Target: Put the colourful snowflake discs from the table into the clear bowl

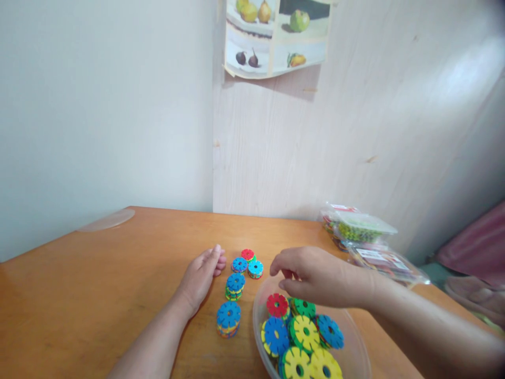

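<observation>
My left hand (202,272) rests on its side on the table, fingers loosely curled in, with nothing seen in them. Just right of it are small stacks of notched plastic discs: one topped red (248,255), one topped light blue (255,269), and several topped blue, the nearest (229,315) and a taller one (235,282) among them. My right hand (310,271) hovers over the far rim of a clear plastic bowl (257,321). Its fingers bend downward, thumb apart, and no disc shows between them. Inside the bowl lie stacked discs, yellow (304,332), blue (276,336), red (278,305) and green (303,307).
The wooden table (118,295) meets the wall at the back. Clear plastic boxes (363,229) with coloured contents are piled at the back right. A clear round lid (108,220) lies at the far left edge. Fruit pictures (276,39) hang on the wall.
</observation>
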A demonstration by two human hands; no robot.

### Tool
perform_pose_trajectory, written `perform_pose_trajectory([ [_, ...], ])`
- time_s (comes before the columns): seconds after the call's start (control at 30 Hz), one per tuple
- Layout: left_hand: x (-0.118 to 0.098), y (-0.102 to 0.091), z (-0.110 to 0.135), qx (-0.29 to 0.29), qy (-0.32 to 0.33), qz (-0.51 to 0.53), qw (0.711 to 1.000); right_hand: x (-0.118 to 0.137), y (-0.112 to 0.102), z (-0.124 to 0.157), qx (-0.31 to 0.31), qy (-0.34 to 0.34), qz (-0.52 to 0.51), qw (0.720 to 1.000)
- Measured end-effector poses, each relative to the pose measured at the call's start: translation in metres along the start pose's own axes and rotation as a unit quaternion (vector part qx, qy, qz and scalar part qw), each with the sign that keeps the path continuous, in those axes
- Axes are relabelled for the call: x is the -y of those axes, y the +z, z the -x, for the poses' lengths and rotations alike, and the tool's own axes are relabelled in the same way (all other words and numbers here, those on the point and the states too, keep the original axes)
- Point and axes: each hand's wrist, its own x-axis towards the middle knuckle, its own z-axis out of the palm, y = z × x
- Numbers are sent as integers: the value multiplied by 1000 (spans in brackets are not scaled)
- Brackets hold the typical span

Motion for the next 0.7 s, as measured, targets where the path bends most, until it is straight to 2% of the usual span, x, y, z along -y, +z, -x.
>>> perform_pose_trajectory([
  [0.2, 1, -1, 0, 4, -4, 5, 1000, -27, 4, -39, -9, 20, -6, 1000],
  [0.37, -2, -1, 1, 11, -4, -4, 1000, -47, 22, -75, 65, 48, -4, 997],
  [0.57, -3, 0, 2, 8, 2, 0, 1000, -50, 37, -98, 135, 36, 26, 990],
  [0.7, -5, 1, 3, 3, -5, -2, 1000, -46, 40, -103, 136, 32, 55, 989],
])
